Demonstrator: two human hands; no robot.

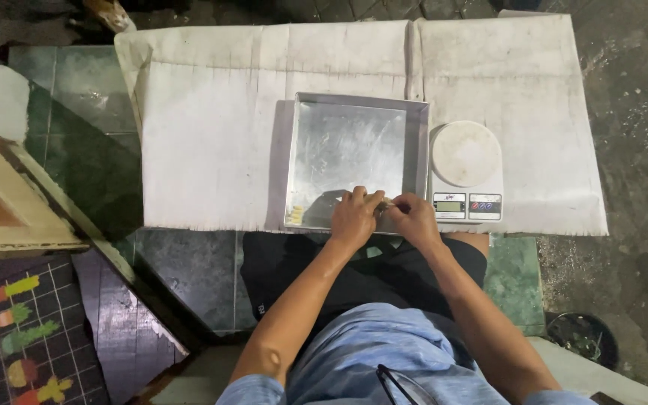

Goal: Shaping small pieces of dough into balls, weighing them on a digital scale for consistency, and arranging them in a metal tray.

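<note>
We pinch something small, unclear what, between left hand (pixel 354 217) and right hand (pixel 414 219) at the tray's (pixel 350 105) near edge; tray bare, scale (pixel 465 174) unloaded.

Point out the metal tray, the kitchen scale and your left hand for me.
square metal tray (pixel 346 150), head view, on its bare shiny floor.
kitchen scale (pixel 465 154), head view, on its round white platform.
left hand (pixel 354 219), head view, on the back of the hand.

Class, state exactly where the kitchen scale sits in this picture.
In the head view, the white kitchen scale sits on the white sheet, touching the right side of the square metal tray, just beyond the person's right hand.
</note>
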